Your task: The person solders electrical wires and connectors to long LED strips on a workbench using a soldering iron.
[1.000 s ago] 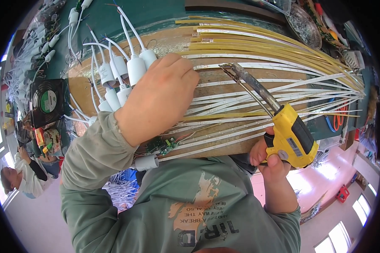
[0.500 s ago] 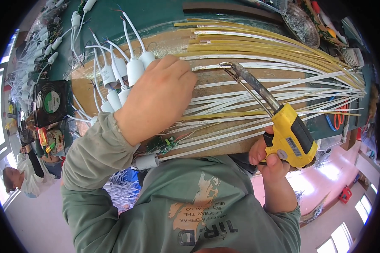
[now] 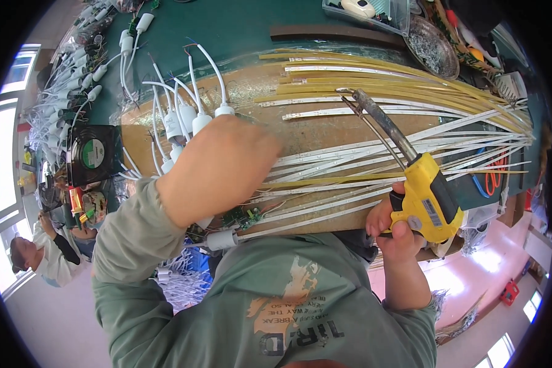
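Note:
My right hand (image 3: 394, 228) is wrapped round the grip of a yellow and black soldering gun (image 3: 432, 196). Its dark metal barrel points up and to the left over the LED strips. My left hand (image 3: 221, 168) is back-side up over the board, its fingers blurred and turned down, so what they hold is hidden. White and yellow LED strips (image 3: 349, 149) fan out to its right. Behind it stand several white cylindrical caps (image 3: 201, 123) with white cables. Near my body lie a small green circuit board (image 3: 242, 216) with thin wires and another white cap (image 3: 222, 239).
A black fan (image 3: 93, 154) stands left of the brown board (image 3: 251, 80). Many capped cables (image 3: 61, 110) are heaped at far left. At the back right are a metal dish (image 3: 432, 49) and a clear bin (image 3: 374, 18). Orange-handled scissors (image 3: 492, 178) lie right. A person (image 3: 40, 257) is at left.
My left hand has drawn toward my body and is blurred. Some white strips in the middle have shifted nearer me. The soldering gun stays in my right hand. The whole view has shifted slightly.

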`<state>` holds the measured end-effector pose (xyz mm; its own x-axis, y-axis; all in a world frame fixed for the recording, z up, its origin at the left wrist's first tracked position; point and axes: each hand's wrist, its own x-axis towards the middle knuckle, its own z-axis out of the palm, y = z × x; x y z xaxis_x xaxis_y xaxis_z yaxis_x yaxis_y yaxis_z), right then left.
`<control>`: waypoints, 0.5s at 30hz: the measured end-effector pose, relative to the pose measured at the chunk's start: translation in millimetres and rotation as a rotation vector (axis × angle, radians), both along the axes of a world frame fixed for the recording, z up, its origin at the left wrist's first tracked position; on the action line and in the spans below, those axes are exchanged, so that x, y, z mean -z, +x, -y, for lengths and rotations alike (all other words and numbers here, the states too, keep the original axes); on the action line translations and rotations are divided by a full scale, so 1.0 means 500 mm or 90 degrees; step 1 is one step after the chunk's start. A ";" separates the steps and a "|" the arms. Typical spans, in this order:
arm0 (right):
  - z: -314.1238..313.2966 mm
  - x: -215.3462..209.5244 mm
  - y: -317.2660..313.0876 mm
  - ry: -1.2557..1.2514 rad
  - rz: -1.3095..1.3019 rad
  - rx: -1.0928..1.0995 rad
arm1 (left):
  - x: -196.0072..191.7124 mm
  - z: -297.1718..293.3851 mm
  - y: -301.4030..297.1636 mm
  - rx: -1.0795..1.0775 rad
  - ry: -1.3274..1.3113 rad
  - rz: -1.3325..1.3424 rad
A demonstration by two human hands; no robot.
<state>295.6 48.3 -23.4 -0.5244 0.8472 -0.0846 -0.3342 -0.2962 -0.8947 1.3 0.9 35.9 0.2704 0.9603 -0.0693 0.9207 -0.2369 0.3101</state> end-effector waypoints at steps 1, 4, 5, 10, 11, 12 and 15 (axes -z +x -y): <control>0.000 0.000 0.002 -0.001 -0.001 0.000 | 0.006 -0.009 0.002 -0.052 0.032 0.050; 0.000 0.006 0.005 -0.020 -0.025 -0.001 | -0.002 -0.035 0.014 0.012 0.109 -0.096; -0.002 0.006 0.005 -0.018 -0.026 0.000 | 0.001 -0.033 0.020 0.013 0.111 -0.097; -0.002 0.008 0.004 -0.038 -0.041 -0.002 | 0.010 -0.010 0.032 0.034 0.025 -0.097; -0.001 0.009 0.003 -0.039 -0.042 -0.003 | 0.009 -0.007 0.033 0.033 0.024 -0.098; -0.001 0.011 0.003 -0.043 -0.044 -0.006 | 0.007 -0.003 0.033 0.039 0.001 -0.094; -0.002 0.013 0.003 -0.042 -0.039 -0.010 | 0.010 0.001 0.031 0.047 -0.010 -0.077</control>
